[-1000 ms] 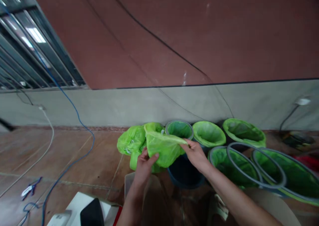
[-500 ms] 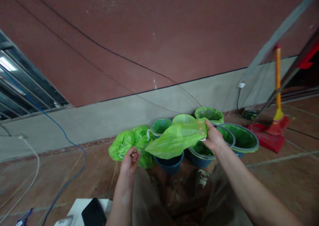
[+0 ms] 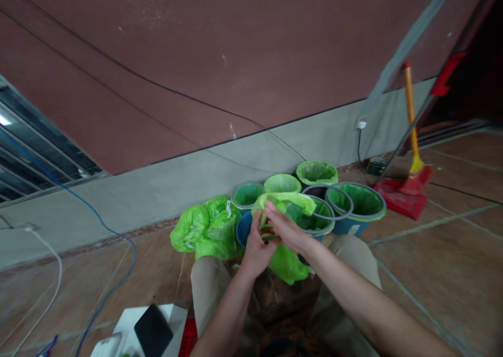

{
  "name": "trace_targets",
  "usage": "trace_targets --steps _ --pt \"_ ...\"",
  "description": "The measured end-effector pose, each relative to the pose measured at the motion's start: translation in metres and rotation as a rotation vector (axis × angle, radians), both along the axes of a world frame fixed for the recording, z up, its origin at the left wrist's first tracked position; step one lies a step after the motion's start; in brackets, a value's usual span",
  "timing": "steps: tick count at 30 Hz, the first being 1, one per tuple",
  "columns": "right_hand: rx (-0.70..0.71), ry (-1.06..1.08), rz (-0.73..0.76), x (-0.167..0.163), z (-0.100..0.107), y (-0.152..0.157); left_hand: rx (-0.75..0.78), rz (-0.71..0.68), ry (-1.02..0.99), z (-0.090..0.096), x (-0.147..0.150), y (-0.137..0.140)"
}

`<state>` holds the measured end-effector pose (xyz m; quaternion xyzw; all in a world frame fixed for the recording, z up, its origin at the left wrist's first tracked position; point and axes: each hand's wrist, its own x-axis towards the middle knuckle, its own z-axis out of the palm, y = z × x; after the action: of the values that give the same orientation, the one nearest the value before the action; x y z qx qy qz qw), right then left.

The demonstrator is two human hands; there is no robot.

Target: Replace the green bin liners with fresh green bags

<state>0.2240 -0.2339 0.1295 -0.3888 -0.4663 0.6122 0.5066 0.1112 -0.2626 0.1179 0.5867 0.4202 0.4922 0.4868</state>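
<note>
A light-green plastic bag (image 3: 288, 265) hangs between both hands, in front of the bins, its mouth gathered near the fingers and its lower part drooping. My left hand (image 3: 259, 249) is closed on the near-left edge of the mouth. My right hand (image 3: 286, 228) reaches over from the right and grips the same edge, its fingertips close to the left hand's. Just behind the hands stands a blue bin (image 3: 243, 228), partly hidden by the left hand. A bin lined in green (image 3: 322, 223) sits to the right of the bag, with a loose grey ring (image 3: 346, 216) across its rim.
More green-lined bins (image 3: 247, 194) stand along the wall. Knotted, filled green bags (image 3: 218, 228) lie to the left. A red dustpan (image 3: 404, 202) and a broom (image 3: 411, 116) are at the right. A blue cable (image 3: 100, 213) crosses the floor; a black phone (image 3: 153, 331) rests on a white box (image 3: 175, 315).
My left hand has moved right from near the knotted bags and taken hold of the green bag. My right hand has brought the bag left and closer; it is now bunched rather than spread out.
</note>
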Motion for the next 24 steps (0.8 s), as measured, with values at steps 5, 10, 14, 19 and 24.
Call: trace_targets --steps 5,10,14,19,24 --pt "-0.001 -0.035 0.019 -0.004 -0.024 0.011 0.072 0.258 0.088 -0.015 -0.019 0.017" --pt "0.120 -0.433 -0.369 0.019 -0.045 0.038 0.065 0.428 0.089 -0.007 -0.059 0.028" --pt "0.190 -0.733 -0.678 0.057 -0.054 0.059 0.083 0.515 0.103 0.005 -0.090 0.029" --pt "0.058 -0.716 -0.695 0.069 -0.071 0.062 -0.060 0.525 0.014 0.011 -0.105 0.031" --pt "-0.430 -0.303 -0.195 0.006 -0.112 0.024 -0.117 0.466 -0.036 0.004 -0.093 0.032"
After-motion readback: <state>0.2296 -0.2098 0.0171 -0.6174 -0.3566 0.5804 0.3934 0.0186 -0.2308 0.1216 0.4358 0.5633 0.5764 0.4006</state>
